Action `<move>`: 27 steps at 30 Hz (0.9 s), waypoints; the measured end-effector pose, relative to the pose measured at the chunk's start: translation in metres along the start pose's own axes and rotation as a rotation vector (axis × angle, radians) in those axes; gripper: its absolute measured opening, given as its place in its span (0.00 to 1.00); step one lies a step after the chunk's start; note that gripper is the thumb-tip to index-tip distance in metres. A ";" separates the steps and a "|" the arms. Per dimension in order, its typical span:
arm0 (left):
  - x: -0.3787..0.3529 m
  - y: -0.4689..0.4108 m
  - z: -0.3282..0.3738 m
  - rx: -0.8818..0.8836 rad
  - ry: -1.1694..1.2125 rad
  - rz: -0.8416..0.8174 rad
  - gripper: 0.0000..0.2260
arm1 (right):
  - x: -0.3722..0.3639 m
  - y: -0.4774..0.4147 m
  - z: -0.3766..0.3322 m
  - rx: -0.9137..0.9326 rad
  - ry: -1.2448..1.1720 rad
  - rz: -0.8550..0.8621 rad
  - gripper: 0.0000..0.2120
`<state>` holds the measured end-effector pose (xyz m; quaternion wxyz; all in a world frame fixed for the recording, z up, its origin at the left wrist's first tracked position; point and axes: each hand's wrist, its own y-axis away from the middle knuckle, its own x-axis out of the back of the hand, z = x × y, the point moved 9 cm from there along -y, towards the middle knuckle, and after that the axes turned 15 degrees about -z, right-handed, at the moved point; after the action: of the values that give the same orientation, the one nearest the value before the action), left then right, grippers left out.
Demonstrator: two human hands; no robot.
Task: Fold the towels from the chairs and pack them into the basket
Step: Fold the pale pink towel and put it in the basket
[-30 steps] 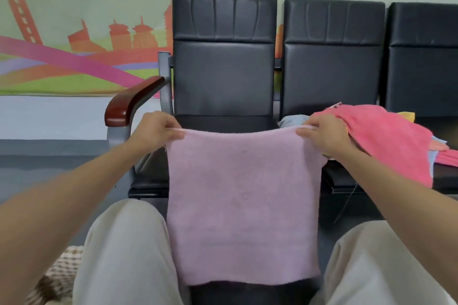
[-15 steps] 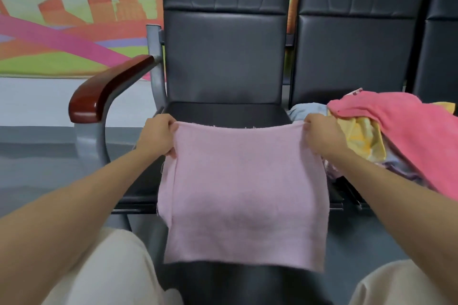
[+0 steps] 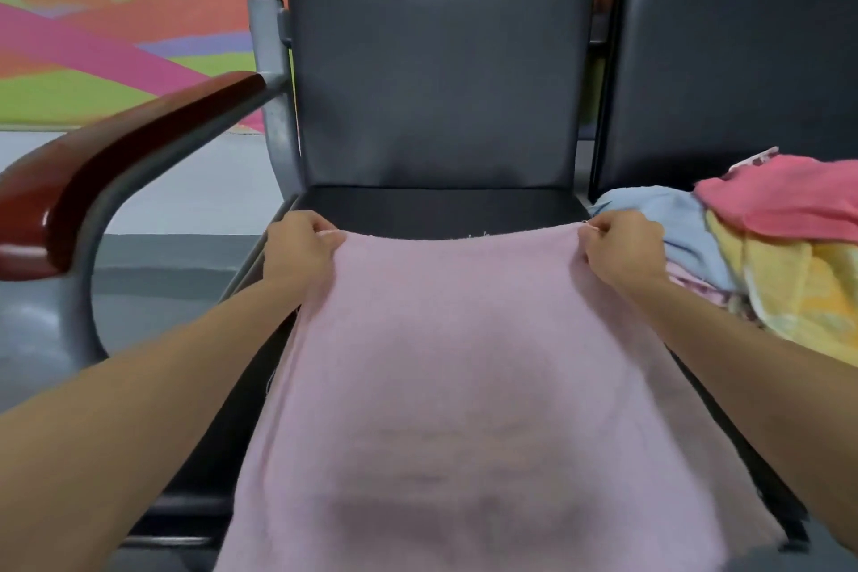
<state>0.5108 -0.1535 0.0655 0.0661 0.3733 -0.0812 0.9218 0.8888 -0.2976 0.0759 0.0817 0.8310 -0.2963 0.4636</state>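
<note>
Here both hands' fingers (image 3: pixel 330 236) pinch the pale pink towel (image 3: pixel 473 386), spread flat, fuzzy-edged.

The pink towel (image 3: pixel 464 362) is cut off below, the seat (image 3: pixel 436 211) largely hidden under it, the towel pile (image 3: pixel 780 255) cropped at right.

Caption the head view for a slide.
Left hand and right hand pinch far corners of the pink towel over the black chair seat.
</note>
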 end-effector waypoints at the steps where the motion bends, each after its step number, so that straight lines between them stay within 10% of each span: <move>1: -0.002 -0.007 0.000 -0.007 -0.018 0.008 0.06 | -0.002 -0.006 -0.001 0.001 -0.022 0.013 0.10; 13: -0.014 0.025 0.020 -0.083 -0.218 -0.229 0.16 | -0.025 0.023 -0.033 0.252 0.099 -0.275 0.19; 20: -0.051 0.173 0.104 -0.489 -0.307 -0.744 0.09 | -0.002 0.122 -0.042 0.508 0.235 -0.565 0.05; 27: -0.086 0.240 0.084 -0.619 -0.839 -0.913 0.21 | 0.013 0.178 0.004 0.424 0.336 -0.815 0.14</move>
<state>0.5849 -0.4104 0.0410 0.5138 0.6591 -0.1938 0.5138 0.7953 -0.4493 0.0594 0.1321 0.7912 0.1715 0.5719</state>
